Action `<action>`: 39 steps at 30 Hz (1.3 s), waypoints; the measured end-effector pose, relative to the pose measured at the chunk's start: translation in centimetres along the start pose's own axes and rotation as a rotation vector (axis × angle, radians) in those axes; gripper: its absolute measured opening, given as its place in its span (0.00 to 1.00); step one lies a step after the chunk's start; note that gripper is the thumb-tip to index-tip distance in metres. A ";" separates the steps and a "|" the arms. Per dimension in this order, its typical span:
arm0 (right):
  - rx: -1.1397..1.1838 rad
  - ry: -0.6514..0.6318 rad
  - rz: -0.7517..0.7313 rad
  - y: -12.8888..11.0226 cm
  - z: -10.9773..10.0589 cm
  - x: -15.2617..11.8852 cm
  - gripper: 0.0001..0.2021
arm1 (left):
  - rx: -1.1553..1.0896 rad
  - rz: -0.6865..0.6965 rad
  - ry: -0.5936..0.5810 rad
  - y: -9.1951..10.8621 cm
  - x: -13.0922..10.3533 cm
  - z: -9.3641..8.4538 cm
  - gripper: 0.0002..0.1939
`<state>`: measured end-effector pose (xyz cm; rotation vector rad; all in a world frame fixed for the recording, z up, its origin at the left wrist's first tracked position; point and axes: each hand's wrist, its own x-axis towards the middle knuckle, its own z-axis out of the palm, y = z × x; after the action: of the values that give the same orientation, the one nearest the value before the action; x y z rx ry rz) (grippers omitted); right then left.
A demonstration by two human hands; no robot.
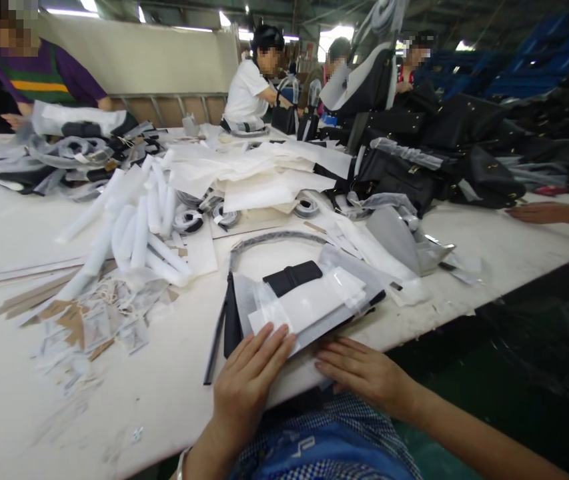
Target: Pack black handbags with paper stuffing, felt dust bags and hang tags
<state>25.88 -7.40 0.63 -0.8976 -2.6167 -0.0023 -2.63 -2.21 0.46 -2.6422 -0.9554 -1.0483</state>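
Observation:
A black handbag (233, 313) lies flat near the table's front edge, its wrapped handle (284, 237) arching away from me. On top of it are a translucent white wrapping sheet (247, 300), a folded white piece (309, 303) and a small black rolled piece (293, 277). My left hand (250, 377) rests with outstretched fingers on the near left corner of the white layers. Beside the near edge of the bag, my right hand (364, 373) has its fingers extended, low against the table edge. Whether its fingertips reach beneath the bag is hidden.
Left of the bag lie white foam rolls (139, 233) and a pile of small packets (101, 327). White sheets (264, 173) and black bags (394, 180) are heaped behind. A co-worker's hand (554, 213) rests at the right; several people stand across the table (174, 380).

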 end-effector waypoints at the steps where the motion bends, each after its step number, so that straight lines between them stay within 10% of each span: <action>1: 0.020 0.046 0.020 0.1 0.7 0.1 0.19 | 0.006 0.002 0.001 0.0 0.0 0.0 0.20; 8: 0.101 0.270 -0.014 -1.9 1.0 2.9 0.09 | 0.028 0.007 0.006 0.0 0.4 0.0 0.20; 17: 0.014 0.263 -0.108 -5.6 0.3 4.2 0.10 | 0.039 0.010 0.021 -0.1 0.8 0.4 0.20; 39: 0.076 0.080 -0.042 0.8 -4.6 12.5 0.12 | 0.008 -0.050 0.025 0.6 -0.1 1.2 0.17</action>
<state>18.84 0.13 9.13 -0.7997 -2.5433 0.0495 -1.66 -2.36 -0.47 -2.6054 -1.0232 -1.0838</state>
